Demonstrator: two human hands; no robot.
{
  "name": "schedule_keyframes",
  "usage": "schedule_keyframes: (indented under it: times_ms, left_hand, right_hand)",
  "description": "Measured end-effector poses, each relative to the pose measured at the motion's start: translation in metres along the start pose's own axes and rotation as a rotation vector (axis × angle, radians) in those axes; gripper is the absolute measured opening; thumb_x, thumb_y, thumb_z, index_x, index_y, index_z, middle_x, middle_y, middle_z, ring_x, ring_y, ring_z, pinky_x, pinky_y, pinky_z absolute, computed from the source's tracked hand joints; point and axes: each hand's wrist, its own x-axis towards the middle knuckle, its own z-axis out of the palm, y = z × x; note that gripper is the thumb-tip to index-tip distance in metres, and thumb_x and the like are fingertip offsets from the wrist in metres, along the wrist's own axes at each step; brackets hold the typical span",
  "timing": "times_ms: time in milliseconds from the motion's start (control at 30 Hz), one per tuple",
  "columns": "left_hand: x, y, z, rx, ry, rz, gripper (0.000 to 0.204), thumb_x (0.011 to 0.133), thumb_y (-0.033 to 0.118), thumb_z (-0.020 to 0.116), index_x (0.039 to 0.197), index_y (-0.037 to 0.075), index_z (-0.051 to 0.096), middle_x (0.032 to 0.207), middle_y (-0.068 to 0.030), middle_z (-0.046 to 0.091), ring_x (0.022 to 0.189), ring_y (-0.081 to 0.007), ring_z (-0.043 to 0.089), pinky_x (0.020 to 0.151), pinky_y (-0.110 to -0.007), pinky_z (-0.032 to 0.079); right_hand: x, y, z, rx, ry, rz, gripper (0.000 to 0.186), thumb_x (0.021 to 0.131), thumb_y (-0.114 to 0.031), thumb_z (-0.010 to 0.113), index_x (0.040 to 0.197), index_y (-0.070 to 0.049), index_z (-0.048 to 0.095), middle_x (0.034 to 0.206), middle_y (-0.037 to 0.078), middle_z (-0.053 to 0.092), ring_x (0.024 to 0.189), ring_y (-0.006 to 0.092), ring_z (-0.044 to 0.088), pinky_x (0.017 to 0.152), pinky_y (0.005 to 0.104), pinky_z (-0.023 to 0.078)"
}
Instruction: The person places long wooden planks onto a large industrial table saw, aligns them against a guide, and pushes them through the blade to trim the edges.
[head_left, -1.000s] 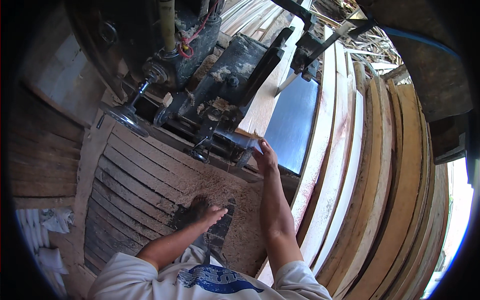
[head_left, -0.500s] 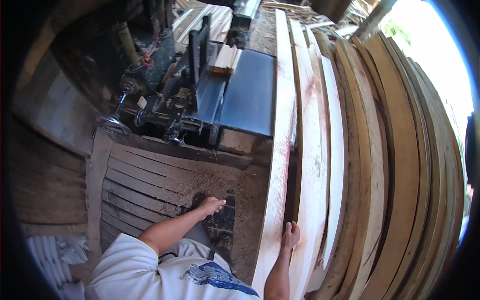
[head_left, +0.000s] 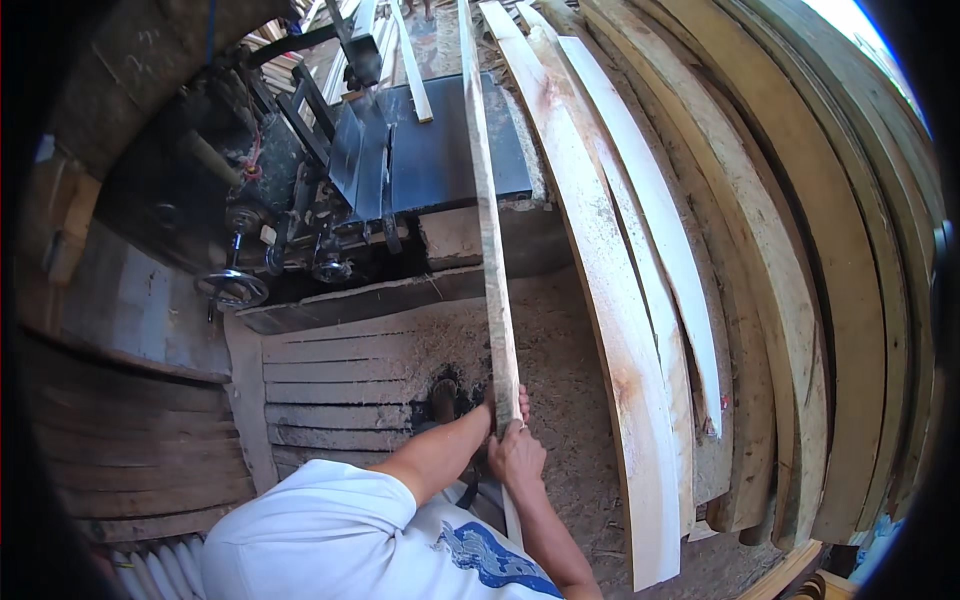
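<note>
plank [head_left: 490, 230] | long, narrow, pale wood | on edge | over dark machine table

I held a narrow plank [head_left: 490, 250] on edge, my right hand [head_left: 517, 458] and left hand [head_left: 500, 405] at its near end; its far end lay over the machine table [head_left: 440, 160]. Stacked boards [head_left: 640, 330] leaned to my right, the handwheel [head_left: 231, 288] sat left.
</note>
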Motion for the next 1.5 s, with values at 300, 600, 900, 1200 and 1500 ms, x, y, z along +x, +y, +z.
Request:
schedule_keyframes:
  times_ms: [300,600,900,1200,1500]
  left_hand:
    - [-0.009,-0.034,0.062,-0.014,0.314,0.028,0.07,0.082,0.08,0.034,0.08,0.013,0.056,0.066,-0.0035,0.054,0.064,-0.0224,0.057,0.07,-0.041,0.051]
    - [-0.046,0.035,0.126,0.588,1.151,0.279,0.097,0.077,0.084,0.043,0.119,-0.002,0.061,0.121,-0.0194,0.06,0.109,-0.0286,0.059,0.097,-0.043,0.045]
    - [-0.156,0.221,0.154,1.907,0.911,0.433,0.035,0.083,0.04,0.068,0.085,0.005,0.069,0.084,-0.0142,0.068,0.08,-0.0268,0.067,0.072,-0.036,0.051]
    - [-0.299,0.447,0.167,3.044,0.521,0.517,0.029,0.082,0.029,0.069,0.066,0.007,0.06,0.069,-0.0089,0.061,0.073,-0.0251,0.061,0.07,-0.039,0.05]
    - [-0.254,0.464,0.113,2.759,1.163,1.062,0.031,0.083,0.029,0.064,0.057,0.014,0.058,0.056,-0.0065,0.059,0.06,-0.0278,0.062,0.058,-0.042,0.047]
  right_hand:
    - [-0.016,0.016,0.058,-0.186,0.147,-0.058,0.1,0.068,-0.023,0.071,0.151,-0.009,0.017,0.152,0.032,0.012,0.135,0.06,0.014,0.096,0.0781,0.022]
    - [0.054,0.045,0.048,0.924,-0.127,-0.059,0.07,0.075,-0.02,0.073,0.137,-0.002,0.048,0.123,0.01,0.06,0.113,0.0163,0.054,0.099,0.0303,0.041]
    - [0.114,0.101,0.068,0.678,-0.158,0.39,0.055,0.084,-0.044,0.071,0.11,0.004,0.067,0.097,0.009,0.069,0.089,0.014,0.063,0.081,0.0308,0.049]
    - [0.247,0.023,-0.011,0.694,-0.14,0.188,0.04,0.094,-0.043,0.06,0.096,-0.003,0.065,0.083,0.0,0.061,0.075,0.0085,0.056,0.068,0.0268,0.047]
    - [0.318,-0.043,-0.005,0.292,0.46,0.108,0.061,0.087,-0.055,0.062,0.091,0.006,0.065,0.075,0.016,0.065,0.074,0.0226,0.061,0.069,0.0382,0.047]
